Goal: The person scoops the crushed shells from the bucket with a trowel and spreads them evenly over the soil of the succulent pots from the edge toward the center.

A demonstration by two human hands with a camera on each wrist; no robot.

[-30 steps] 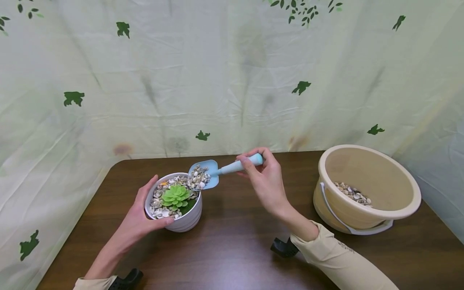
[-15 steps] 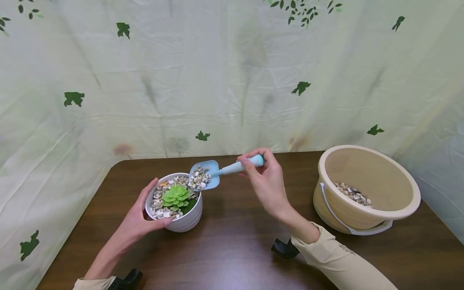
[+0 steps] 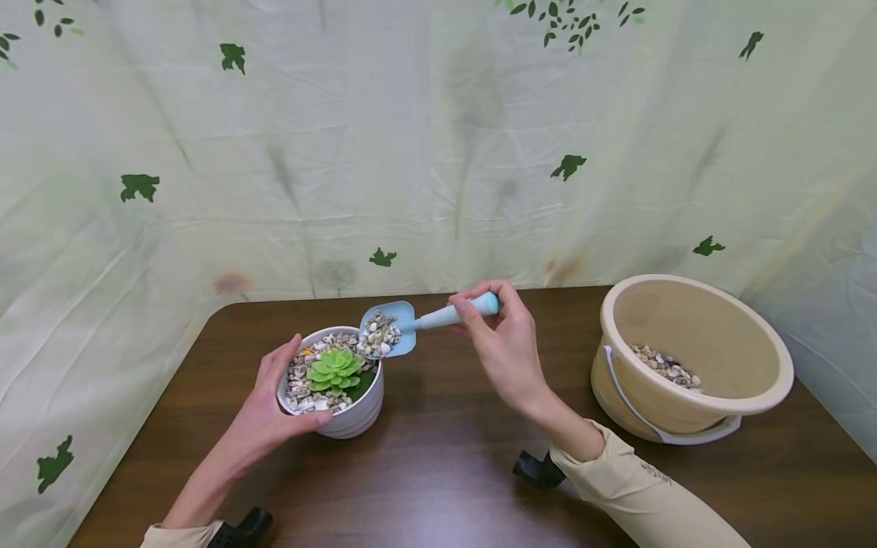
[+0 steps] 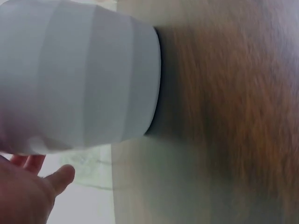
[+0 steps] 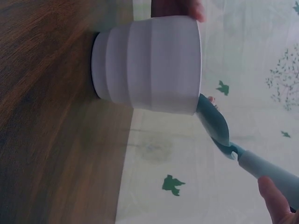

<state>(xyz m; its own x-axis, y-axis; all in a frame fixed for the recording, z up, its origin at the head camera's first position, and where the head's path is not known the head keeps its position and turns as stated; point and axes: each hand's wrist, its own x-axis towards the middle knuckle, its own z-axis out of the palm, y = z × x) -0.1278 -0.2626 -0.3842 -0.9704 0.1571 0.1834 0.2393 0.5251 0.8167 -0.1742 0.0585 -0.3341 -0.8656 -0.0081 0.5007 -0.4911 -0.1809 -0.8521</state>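
Observation:
My left hand grips a white ribbed flowerpot from the left, thumb along its near side and fingers around the far left. The pot stands on the table, holding a green succulent amid small shells. With my right hand I pinch the handle of a light-blue hand trowel. Its blade carries a heap of shells and tilts down at the pot's right rim. In the right wrist view the trowel's blade has its tip right at the rim of the flowerpot.
A beige bucket with a pale handle stands on the right of the brown wooden table, with more shells at its bottom. Behind the table hangs a pale curtain with green leaf prints.
The flowerpot, with my left hand on it, and the trowel have shifted very slightly to the right. The heap of shells stays on the blade.

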